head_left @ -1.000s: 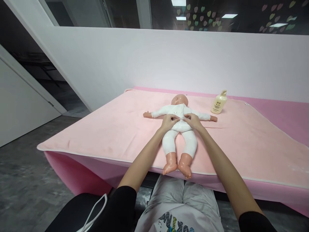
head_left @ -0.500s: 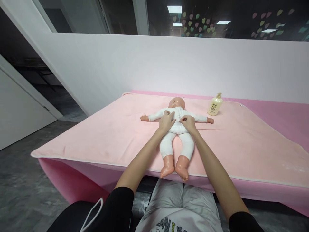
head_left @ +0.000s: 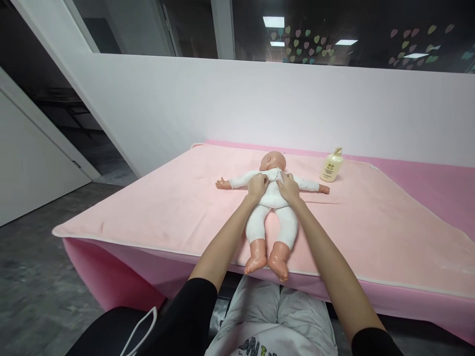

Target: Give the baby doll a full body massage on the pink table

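Note:
A baby doll (head_left: pixel 273 200) with a white cloth body lies on its back, arms spread wide and feet towards me. Its head is turned to the left. My left hand (head_left: pixel 257 186) is on the left side of the doll's chest, fingers curled in against the white cloth. On the chest's right side, my right hand (head_left: pixel 288 188) presses with bent fingers, close beside the left one. Both hands look closed on the doll's front; their fingertips are partly hidden. A pale yellow pump bottle (head_left: pixel 331 165) stands beyond the doll's arm on the right.
The doll lies on a light pink blanket (head_left: pixel 148 207) over a darker pink cover (head_left: pixel 426 183) on the table. A white wall (head_left: pixel 260 104) with a window above rises behind. My legs are under the near edge. A door (head_left: pixel 33 158) is at the far left.
My left hand's spread fingers have curled in. My right hand has shifted slightly, its fingers now pointing up the chest. The view has tilted up slightly; the doll and bottle stay in place.

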The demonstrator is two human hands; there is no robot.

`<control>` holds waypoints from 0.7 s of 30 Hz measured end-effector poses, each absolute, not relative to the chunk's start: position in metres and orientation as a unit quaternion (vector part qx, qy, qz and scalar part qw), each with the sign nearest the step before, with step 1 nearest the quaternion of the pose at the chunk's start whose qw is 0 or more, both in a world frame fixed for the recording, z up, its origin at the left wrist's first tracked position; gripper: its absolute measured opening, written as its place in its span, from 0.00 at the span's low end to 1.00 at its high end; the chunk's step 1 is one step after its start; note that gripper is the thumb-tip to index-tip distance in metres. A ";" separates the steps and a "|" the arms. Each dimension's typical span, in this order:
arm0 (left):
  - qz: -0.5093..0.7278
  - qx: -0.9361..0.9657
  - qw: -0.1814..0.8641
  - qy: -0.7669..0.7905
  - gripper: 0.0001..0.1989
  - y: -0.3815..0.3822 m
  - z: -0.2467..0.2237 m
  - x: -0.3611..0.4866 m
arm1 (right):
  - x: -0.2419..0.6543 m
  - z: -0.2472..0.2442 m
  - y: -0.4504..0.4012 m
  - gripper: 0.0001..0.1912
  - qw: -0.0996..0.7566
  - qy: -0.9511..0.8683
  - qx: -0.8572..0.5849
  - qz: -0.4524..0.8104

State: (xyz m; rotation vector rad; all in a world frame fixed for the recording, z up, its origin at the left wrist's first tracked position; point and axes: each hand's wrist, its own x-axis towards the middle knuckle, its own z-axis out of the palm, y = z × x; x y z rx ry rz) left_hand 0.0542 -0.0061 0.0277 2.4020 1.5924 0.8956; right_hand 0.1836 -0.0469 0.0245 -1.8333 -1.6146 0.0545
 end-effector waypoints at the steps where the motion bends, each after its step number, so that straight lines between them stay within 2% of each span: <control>1: 0.292 0.794 0.061 0.530 0.11 -0.006 0.027 0.054 | 0.184 0.027 -0.043 0.20 0.317 -0.625 -0.713 0.026; 4: 0.273 0.795 0.045 0.539 0.11 -0.007 0.025 0.053 | 0.185 0.032 -0.032 0.16 0.271 -0.616 -0.738 0.044; 8: 0.239 0.815 -0.001 0.529 0.15 -0.015 0.025 0.053 | 0.186 0.032 -0.024 0.13 0.260 -0.574 -0.775 0.050; 15: 0.259 0.850 -0.161 0.429 0.21 -0.015 0.037 0.059 | 0.184 0.029 -0.024 0.11 0.279 -0.557 -0.782 0.022; 21: 0.236 0.841 -0.117 0.472 0.16 0.004 0.034 0.068 | 0.183 0.027 -0.026 0.11 0.286 -0.555 -0.781 0.022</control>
